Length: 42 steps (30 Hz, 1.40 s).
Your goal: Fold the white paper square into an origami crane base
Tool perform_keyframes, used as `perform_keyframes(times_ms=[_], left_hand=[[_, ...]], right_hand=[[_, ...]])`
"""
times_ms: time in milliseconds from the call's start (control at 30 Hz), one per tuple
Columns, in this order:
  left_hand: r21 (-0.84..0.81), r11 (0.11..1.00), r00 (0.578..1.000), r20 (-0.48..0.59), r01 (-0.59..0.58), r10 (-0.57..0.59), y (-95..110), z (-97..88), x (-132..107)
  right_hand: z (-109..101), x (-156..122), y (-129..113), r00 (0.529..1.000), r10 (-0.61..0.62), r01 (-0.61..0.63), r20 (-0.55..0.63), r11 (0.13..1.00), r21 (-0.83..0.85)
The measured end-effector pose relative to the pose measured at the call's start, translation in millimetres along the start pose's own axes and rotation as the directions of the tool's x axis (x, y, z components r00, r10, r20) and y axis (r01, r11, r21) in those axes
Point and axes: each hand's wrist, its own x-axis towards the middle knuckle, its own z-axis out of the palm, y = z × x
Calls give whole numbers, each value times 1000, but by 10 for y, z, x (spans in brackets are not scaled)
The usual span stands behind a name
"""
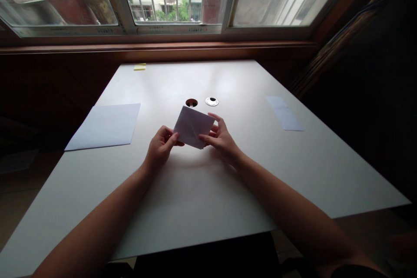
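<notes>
1. Our left hand (159,145), nearer us than the round hole (189,102) and to its left, grasps one side of the folded paper (192,126), thumb on the face, fingers tucked behind.
2. Our right hand (224,141), nearer us than the round hole and to its right, grasps the other side, thumb pressing the face, index finger by the far right corner.
3. What could go wrong, we judge: uneven thumb pressure may slide the layers and skew the edges, which look slightly staggered at the near corner. Pulling our hands apart might wrinkle or tear it; loosening both might let the folds spring open.
4. The folded paper sits between our hands, seemingly raised over the desk (195,208), just on our side of the round hole.
5. Right beside the round hole lies a cover disc (211,104).
6. Well left of the round hole lies a white sheet (104,126); well right, a paper strip (285,114); beyond and left, a yellow slip (140,67).
</notes>
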Motion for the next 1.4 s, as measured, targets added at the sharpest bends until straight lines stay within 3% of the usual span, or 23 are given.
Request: perform_keyframes(times_ms=[467,833,1067,1233,1400], left_hand=[[-72,994,994,69,86,-81,6,12,0],[-183,973,987,113,137,-117,-35,2,15],[-59,981,965,202,184,-169,15,-16,32],[117,985,961,233,127,-151,14,-9,31],[99,980,943,272,170,-191,38,-10,38]], right_hand=[[-26,-12,4,994,-94,89,-47,991,-97],[-88,-17,0,994,-72,49,-84,967,-250],[-66,-10,34,997,-73,62,-32,967,-248],[-25,-36,48,995,-82,93,49,951,-294],[-6,-64,-52,991,-99,128,89,897,-424]])
